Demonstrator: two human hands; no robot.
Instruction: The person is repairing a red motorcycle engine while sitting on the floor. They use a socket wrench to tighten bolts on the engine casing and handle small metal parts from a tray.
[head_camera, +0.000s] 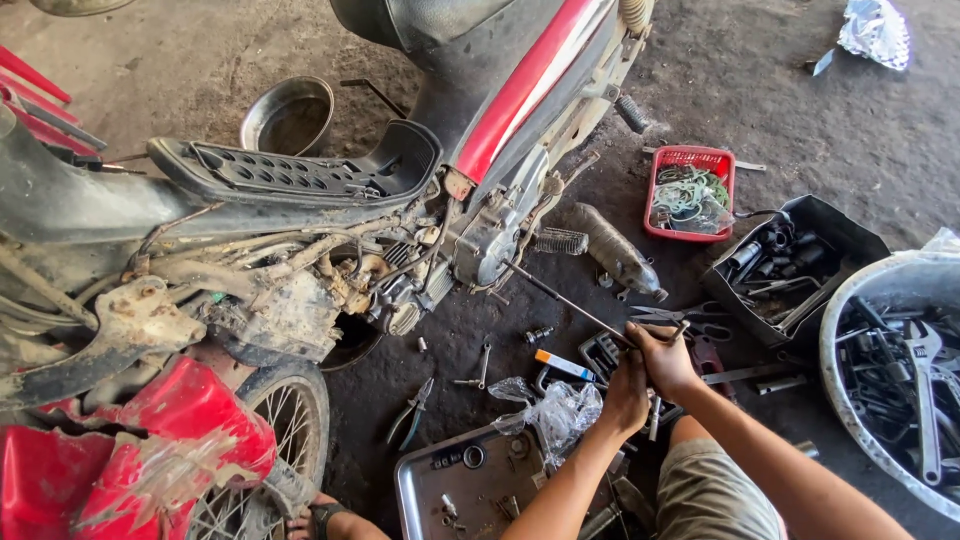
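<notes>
We note a long, thin, dark T-handle wrench (570, 300) slanting from the motorcycle engine (480, 245), its tip at the grimy side cover, down-right to its crossbar end, clasped between both our hands above the oily floor.

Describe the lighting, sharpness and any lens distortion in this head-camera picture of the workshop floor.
Head view: daylight falls from the upper right, leaving the ground under the motorbike in shadow; the crumpled foil glares; both hands on the long T-handle wrench look sharp; wide-angle bending curves the metal basin at the edge.
</notes>
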